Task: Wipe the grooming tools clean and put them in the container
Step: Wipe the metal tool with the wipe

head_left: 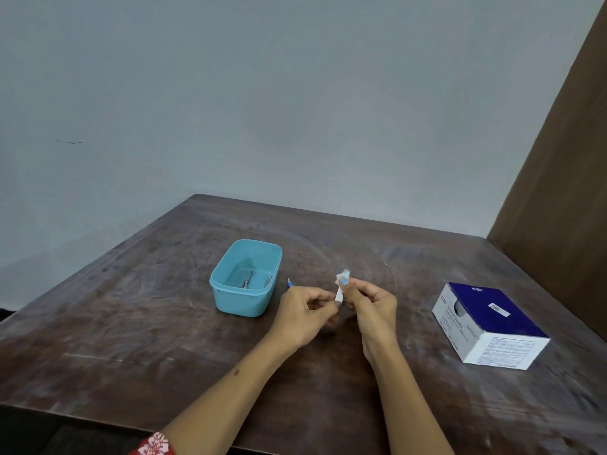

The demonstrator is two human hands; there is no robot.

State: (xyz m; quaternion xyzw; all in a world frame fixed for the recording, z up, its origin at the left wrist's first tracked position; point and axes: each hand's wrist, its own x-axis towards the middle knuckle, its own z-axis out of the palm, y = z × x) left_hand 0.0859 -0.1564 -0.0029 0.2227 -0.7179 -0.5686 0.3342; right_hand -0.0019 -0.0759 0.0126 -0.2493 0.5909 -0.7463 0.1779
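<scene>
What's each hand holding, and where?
Left hand grips a blue-tipped tool by its handle; right hand pinches a white wipe near its lower end.

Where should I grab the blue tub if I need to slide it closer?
Take the tub by its right long wall, near the rim, coming from the right, where the left hand already is. The rim lip gives the grip a ledge, and the tub stands upright and open. Keep fingers outside: a metal tool lies on its floor. This is a judgement; the wall's stiffness can't be seen.
</scene>
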